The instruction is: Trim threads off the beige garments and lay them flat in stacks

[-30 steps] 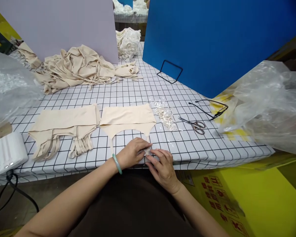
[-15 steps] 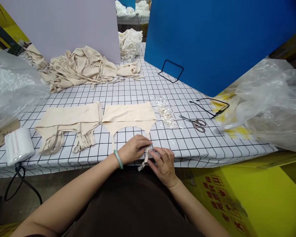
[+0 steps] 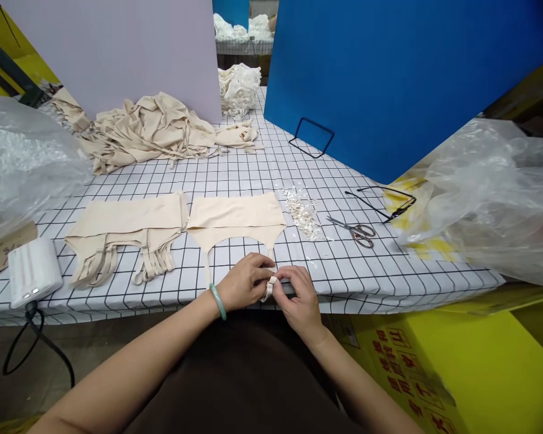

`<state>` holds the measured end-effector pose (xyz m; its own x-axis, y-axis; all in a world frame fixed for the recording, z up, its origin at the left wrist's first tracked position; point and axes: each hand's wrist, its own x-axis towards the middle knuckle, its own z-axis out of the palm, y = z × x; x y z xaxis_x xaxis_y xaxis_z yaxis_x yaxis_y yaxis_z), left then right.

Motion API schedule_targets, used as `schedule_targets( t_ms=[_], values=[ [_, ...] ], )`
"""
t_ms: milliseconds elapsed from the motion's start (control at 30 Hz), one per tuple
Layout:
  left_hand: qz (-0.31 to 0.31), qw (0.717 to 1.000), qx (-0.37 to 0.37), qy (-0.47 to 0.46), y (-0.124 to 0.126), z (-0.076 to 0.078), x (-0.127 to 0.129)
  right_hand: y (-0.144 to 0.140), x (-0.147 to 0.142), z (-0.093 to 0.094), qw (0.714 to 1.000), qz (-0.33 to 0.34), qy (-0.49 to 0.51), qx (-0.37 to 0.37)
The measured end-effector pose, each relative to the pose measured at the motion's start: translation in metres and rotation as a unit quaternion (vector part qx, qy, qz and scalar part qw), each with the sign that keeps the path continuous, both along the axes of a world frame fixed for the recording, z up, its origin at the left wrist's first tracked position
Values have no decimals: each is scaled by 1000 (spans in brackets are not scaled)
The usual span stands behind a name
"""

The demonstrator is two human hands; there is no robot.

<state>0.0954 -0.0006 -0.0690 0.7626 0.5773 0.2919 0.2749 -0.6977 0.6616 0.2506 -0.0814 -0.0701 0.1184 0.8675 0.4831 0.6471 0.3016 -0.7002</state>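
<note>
Pinching the strap end at the table edge.
Left hand and right hand both grip it (garment lying flat), keeping it taut.

We sit in a garment workshop: a gridded table carries heaped beige fabric pieces, scissors, trimmed scraps, and partition boards.
</note>
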Motion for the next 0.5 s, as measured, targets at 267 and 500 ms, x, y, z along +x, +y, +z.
schedule_targets(
  t_ms=[267, 500],
  values=[
    [27, 1000, 1, 1, -3, 0, 4, 22, 7, 4, 998, 66, 10, -10],
    [30, 999, -21, -16, 2, 4, 7, 39, 19, 1, 973, 134, -162, 96]
  ],
)
